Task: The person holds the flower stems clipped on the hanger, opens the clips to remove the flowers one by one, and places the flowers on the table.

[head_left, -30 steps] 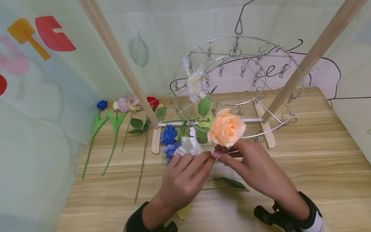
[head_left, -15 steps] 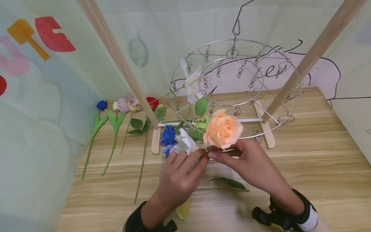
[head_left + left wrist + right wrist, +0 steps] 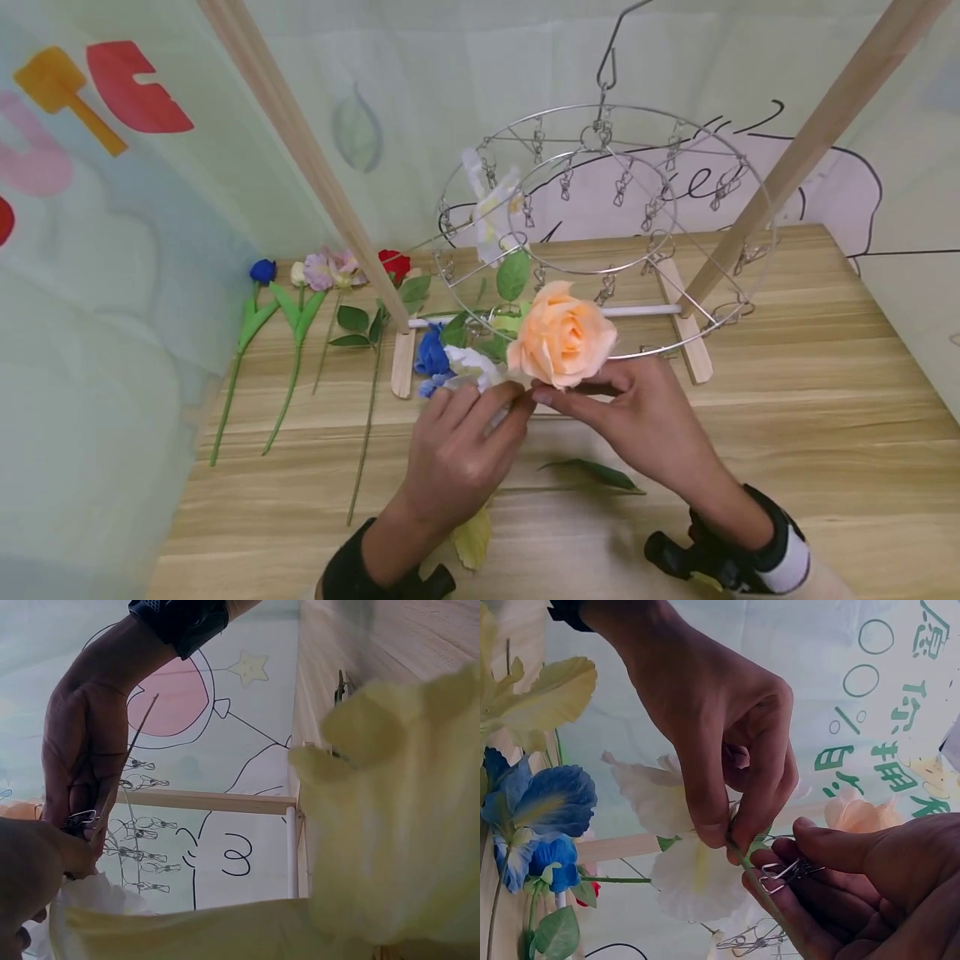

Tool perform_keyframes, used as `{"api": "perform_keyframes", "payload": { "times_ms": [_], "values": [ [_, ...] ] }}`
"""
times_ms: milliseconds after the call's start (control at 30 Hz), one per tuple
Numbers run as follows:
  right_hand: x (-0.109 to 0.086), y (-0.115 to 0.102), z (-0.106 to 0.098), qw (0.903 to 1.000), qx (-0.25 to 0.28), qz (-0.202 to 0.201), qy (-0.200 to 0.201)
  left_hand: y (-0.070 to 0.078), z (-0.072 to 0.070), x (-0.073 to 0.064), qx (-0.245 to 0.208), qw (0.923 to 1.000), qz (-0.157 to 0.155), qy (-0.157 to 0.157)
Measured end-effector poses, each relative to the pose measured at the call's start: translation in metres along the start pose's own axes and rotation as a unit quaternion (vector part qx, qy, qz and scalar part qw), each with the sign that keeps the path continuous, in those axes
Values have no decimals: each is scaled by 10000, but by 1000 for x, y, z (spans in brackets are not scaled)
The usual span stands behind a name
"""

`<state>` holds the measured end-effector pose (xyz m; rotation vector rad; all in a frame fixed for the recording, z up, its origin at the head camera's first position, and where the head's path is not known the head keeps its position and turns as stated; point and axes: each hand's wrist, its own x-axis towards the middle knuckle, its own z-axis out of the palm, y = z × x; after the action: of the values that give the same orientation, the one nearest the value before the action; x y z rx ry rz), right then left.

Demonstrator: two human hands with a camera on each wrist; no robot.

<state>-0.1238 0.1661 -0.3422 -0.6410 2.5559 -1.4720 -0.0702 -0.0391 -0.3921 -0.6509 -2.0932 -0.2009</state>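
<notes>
Both hands sit a little further left than a second ago, and the wire rack (image 3: 592, 272) and peach rose (image 3: 562, 337) have swung over with them. The left hand (image 3: 465, 454) pinches a green stem (image 3: 765, 889), seemingly the white flower's (image 3: 472, 362); the right hand (image 3: 648, 417) grips a metal clip (image 3: 784, 876) just beside it, above the worktop (image 3: 810, 400). Neither lets go, so the shift looks like a small adjustment, with stem and clip apparently still being brought together.

Wood-grain table (image 3: 810, 392) — blue tulip (image 3: 262, 272), cream tulip (image 3: 298, 274), pink flower (image 3: 321, 270), red rose (image 3: 394, 264) at left; wooden stand (image 3: 402, 367) behind.
</notes>
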Motion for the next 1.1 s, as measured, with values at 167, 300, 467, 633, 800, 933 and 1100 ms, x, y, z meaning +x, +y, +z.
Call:
{"api": "perform_keyframes", "payload": {
  "times_ms": [167, 300, 467, 633, 800, 933, 1100],
  "values": [
    [0, -2, -1, 9999, 48, 113, -28, -1, 0, -2, -13, 9991, 151, -399],
    [-1, -3, -2, 9995, 238, 117, -154, -1, 0, -4, -5, 9976, 265, -636],
    [0, -2, -2, 10000, -45, -15, -77, -1, -1, -3, -3, 9977, 234, -642],
    [1, -1, -1, 9982, -517, -300, 9, -1, -2, -2, 9, 9978, 189, -634],
    [1, -1, -2, 9948, -920, -438, -81, -1, -3, -2, -29, 9978, 148, -647],
    [-1, -2, -4, 9905, -1257, -407, -390, -1, -3, -2, -5, 9978, 154, -645],
    [-5, -4, -14, 9828, -1498, -513, -954, 0, -2, -1, 2, 9982, 154, -586]
  ]
}}
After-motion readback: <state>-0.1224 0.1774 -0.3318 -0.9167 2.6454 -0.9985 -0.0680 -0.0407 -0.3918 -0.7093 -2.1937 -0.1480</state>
